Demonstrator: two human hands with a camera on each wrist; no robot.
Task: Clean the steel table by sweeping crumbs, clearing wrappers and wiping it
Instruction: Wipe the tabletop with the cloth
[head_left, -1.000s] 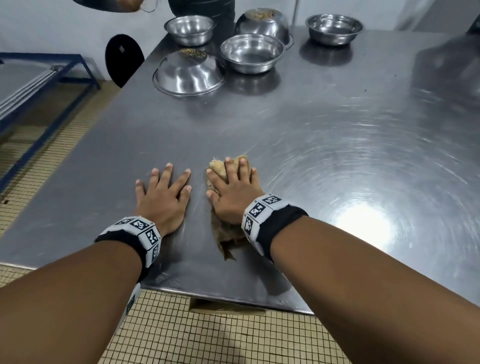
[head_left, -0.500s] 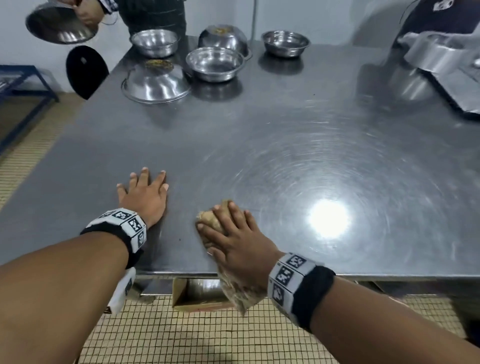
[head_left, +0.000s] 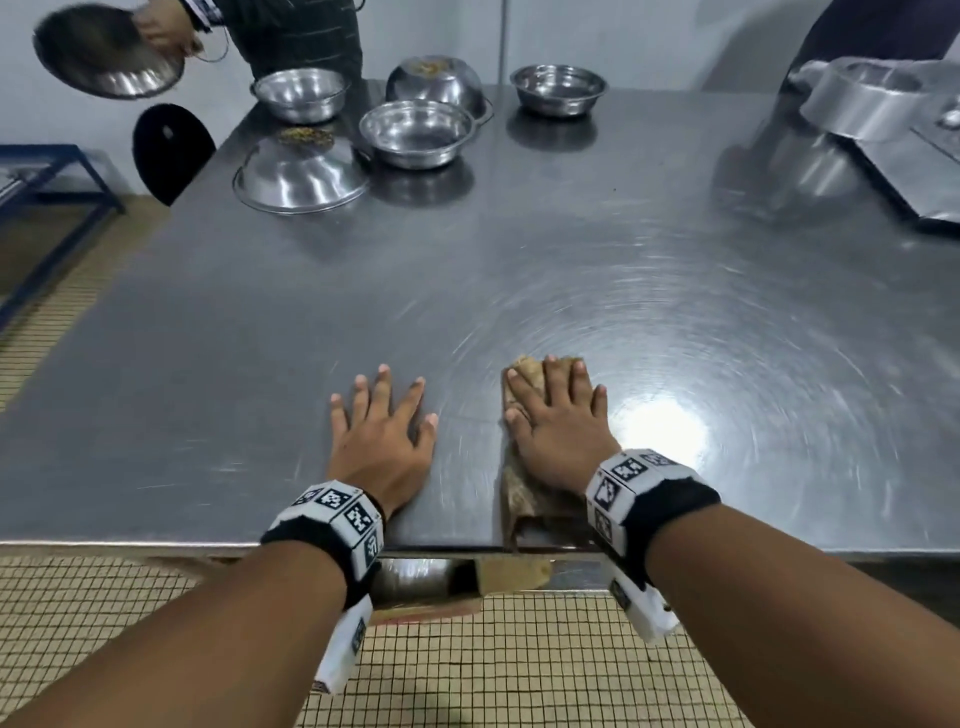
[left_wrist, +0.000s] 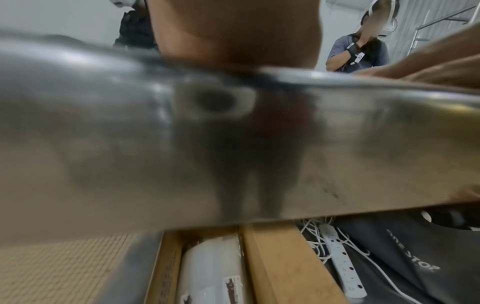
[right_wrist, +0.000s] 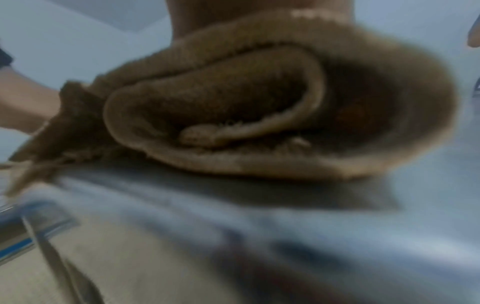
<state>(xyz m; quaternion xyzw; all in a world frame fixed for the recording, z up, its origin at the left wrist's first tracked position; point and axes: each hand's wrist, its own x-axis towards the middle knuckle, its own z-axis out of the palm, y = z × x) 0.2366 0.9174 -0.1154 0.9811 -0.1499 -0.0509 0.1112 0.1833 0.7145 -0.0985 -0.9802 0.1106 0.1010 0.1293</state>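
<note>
My right hand (head_left: 556, 410) lies flat on a folded brown cloth (head_left: 524, 376) and presses it onto the steel table (head_left: 311, 364), close to the near edge. The cloth's tail (head_left: 524, 501) trails back to that edge. In the right wrist view the cloth (right_wrist: 233, 107) shows as a blurred roll on the steel (right_wrist: 259, 236). My left hand (head_left: 382, 410) rests palm down on bare steel just left of the cloth, fingers spread, holding nothing. The left wrist view shows mostly the table's front edge (left_wrist: 182, 144).
Several steel bowls stand at the back left, two of them upturned (head_left: 301, 174) (head_left: 434, 78). Another person holds a bowl (head_left: 104, 57) beyond the far left corner. A steel vessel (head_left: 862, 98) sits at the back right. A cardboard box (head_left: 511, 571) lies under the table.
My right hand has pushed the cloth forward and to the right, away from the near edge. My left hand has slid right along the table, still flat.
</note>
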